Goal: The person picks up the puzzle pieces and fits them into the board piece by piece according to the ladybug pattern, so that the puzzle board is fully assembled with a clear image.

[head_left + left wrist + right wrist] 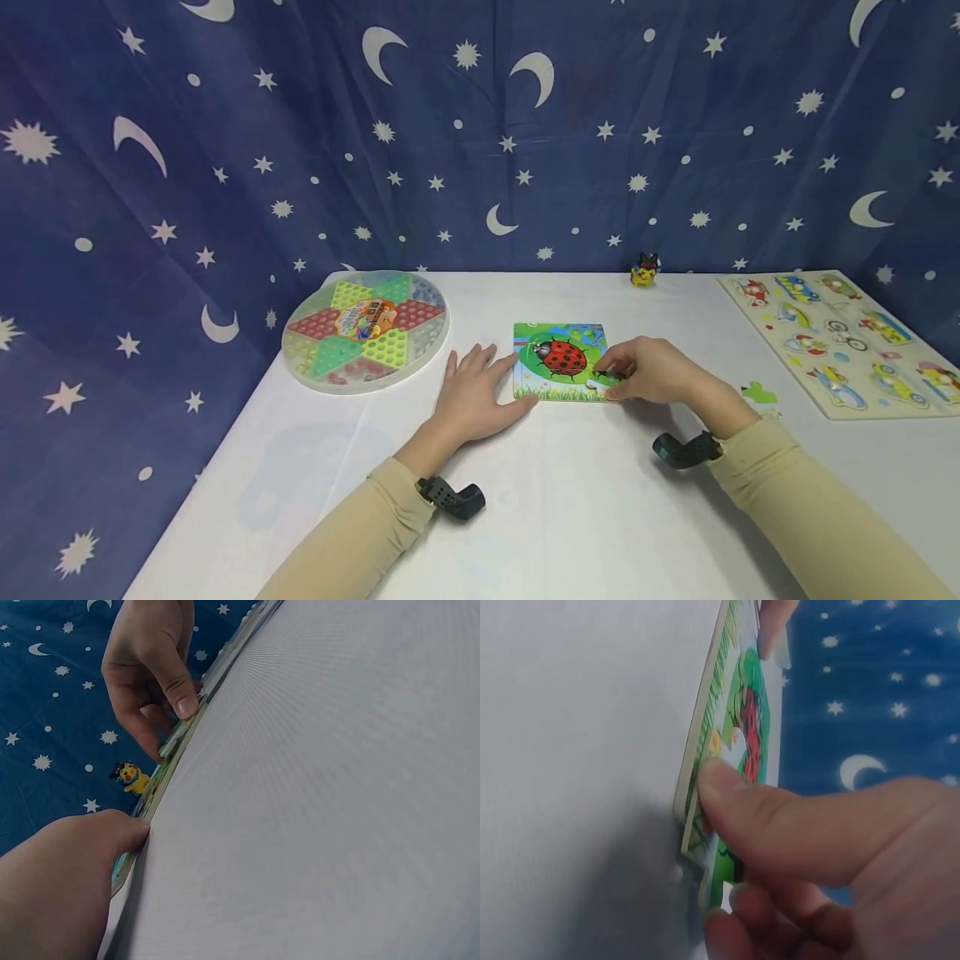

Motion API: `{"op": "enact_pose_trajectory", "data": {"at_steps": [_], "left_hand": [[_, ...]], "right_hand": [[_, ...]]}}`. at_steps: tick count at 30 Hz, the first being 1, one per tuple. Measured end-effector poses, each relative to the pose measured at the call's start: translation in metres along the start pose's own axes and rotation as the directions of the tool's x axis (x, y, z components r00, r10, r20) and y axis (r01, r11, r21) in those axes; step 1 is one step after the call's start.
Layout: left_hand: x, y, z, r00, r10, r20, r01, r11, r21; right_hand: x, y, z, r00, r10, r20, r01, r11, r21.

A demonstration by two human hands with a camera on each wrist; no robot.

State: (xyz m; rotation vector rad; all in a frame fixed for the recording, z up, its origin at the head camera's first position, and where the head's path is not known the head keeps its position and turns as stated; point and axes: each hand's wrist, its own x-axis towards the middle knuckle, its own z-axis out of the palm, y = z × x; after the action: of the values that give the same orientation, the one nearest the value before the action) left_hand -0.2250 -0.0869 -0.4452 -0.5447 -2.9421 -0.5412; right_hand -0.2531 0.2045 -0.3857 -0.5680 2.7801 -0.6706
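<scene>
A square jigsaw puzzle (pixel 562 358) with a red ladybug picture lies flat on the white table. My left hand (pixel 474 398) rests at its left side, fingers spread and fairly straight, with the thumb at the lower left corner. At the lower right corner, my right hand (pixel 654 371) pinches a puzzle piece (pixel 697 844) between thumb and fingers. That piece overlaps the board's edge, tilted slightly in the right wrist view. The curled fingers hide part of it. A loose green puzzle piece (pixel 761 393) lies farther right, beyond the right wrist.
A round Chinese checkers set (pixel 341 346) lies at the back left. On the right is a wooden board of picture pieces (pixel 847 354). A small yellow toy figure (pixel 643 272) stands at the table's back edge, before a starry blue curtain (pixel 450 108).
</scene>
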Motion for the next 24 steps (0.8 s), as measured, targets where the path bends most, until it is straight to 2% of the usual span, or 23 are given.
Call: {"op": "enact_pose_trajectory", "data": {"at_steps": [5,13,24], "left_hand": [[-0.001,0.0,0.0,1.0,-0.006,-0.001,0.006,1.0,0.0],[0.0,-0.001,0.002,1.0,-0.004,0.001,0.004,1.0,-0.001],[0.001,-0.001,0.001,1.0,-0.002,0.006,0.003,1.0,-0.004]], "right_hand": [[0.004,-0.008,0.004,0.999,-0.033,-0.029,0.032,0.999,-0.042],[0.01,-0.017,0.01,0.999,-0.053,-0.009,0.053,0.998,-0.02],[0.015,-0.036,0.021,0.992,-0.124,0.009,0.125,0.992,-0.018]]}}
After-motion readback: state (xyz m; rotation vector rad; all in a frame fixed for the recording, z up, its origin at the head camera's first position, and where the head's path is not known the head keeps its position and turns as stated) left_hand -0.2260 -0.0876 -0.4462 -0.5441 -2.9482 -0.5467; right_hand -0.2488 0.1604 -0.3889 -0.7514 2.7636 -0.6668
